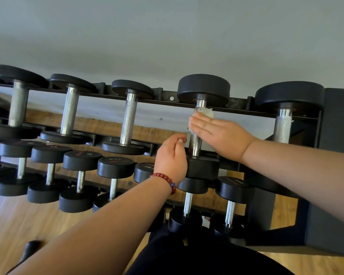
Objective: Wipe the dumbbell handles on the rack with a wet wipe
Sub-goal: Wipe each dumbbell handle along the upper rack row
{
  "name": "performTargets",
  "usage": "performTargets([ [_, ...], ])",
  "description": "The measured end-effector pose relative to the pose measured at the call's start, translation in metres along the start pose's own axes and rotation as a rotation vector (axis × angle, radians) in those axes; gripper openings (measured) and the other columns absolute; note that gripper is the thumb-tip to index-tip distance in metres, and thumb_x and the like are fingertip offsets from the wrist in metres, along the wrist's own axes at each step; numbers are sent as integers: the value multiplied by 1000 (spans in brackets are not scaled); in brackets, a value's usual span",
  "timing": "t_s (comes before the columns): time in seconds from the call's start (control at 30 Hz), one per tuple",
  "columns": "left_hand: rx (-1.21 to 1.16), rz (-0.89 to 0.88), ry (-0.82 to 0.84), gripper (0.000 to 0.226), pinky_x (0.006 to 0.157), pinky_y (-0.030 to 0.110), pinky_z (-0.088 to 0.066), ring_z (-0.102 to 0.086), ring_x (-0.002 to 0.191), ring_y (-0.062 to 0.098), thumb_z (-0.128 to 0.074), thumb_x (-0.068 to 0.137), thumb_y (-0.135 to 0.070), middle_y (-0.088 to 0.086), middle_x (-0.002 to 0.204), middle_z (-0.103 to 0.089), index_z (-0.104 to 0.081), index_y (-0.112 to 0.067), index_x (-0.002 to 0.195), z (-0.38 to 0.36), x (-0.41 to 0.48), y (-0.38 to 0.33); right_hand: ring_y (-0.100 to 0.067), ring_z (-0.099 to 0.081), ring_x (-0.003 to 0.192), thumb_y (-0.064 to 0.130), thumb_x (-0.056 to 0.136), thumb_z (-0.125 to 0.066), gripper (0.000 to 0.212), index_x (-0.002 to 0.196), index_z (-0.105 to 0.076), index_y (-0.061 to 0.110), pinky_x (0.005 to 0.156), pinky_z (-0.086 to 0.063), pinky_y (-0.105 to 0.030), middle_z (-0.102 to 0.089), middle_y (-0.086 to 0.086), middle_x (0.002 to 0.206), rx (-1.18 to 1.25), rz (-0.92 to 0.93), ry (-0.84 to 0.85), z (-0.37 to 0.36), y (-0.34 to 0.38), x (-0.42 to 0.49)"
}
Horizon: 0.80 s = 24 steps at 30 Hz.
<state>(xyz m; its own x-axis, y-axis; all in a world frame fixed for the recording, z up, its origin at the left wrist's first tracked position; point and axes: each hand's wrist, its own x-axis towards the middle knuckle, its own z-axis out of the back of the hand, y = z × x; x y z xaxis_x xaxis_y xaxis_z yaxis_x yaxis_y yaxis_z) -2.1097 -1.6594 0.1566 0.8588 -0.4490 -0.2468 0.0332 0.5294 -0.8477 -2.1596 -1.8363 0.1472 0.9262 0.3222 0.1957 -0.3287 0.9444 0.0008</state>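
Two bare forearms reach in, hands apart. Left hand (171, 157), one red bead bracelet (168, 180) at wrist, fingers curled beside handle (196, 143); whether pinching wipe corner, cannot tell. Right hand (216, 132) flat, fingers straight, pressing one wet wipe (208, 112) onto same handle, fourth dumbbell (204, 88) from left. Rack (165, 98): five dumbbells on top tier, at least seven below.

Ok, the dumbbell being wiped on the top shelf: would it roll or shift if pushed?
Probably not: the dumbbell has thick black heads, so it is likely heavy, and both ends sit on the rack rails. Its round heads could roll slightly. The knurled handle should resist slipping under the wipe.
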Motion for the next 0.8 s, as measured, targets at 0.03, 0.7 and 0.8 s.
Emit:
performTargets([
  [0.03,-1,2,1,32,82,9,-36,-55,102,-1,-34,102,-20,-7,117,-62,-61,-20,119,0,0,0,-40,-56,121,-10,80,-41,48,126,-57,-8,100,-39,-52,-57,-27,129,-6,51,19,4,-6,0],
  [0.7,-38,28,2,30,72,5,-37,-55,93,-8,-35,102,-20,-12,112,-63,-60,-26,117,1,-1,-1,-36,-59,118,-9,74,-59,49,122,-62,-3,99,-37,-50,-61,-21,127,96,18,-45,2,4,-3],
  [0.8,-38,35,2,31,68,3,-39,-55,86,-15,-35,102,-19,-11,113,-62,-60,-23,120,1,-1,0,-36,-60,117,-11,77,-55,47,123,-61,-4,95,-48,-51,-61,-22,127,79,59,-36,7,-25,5],
])
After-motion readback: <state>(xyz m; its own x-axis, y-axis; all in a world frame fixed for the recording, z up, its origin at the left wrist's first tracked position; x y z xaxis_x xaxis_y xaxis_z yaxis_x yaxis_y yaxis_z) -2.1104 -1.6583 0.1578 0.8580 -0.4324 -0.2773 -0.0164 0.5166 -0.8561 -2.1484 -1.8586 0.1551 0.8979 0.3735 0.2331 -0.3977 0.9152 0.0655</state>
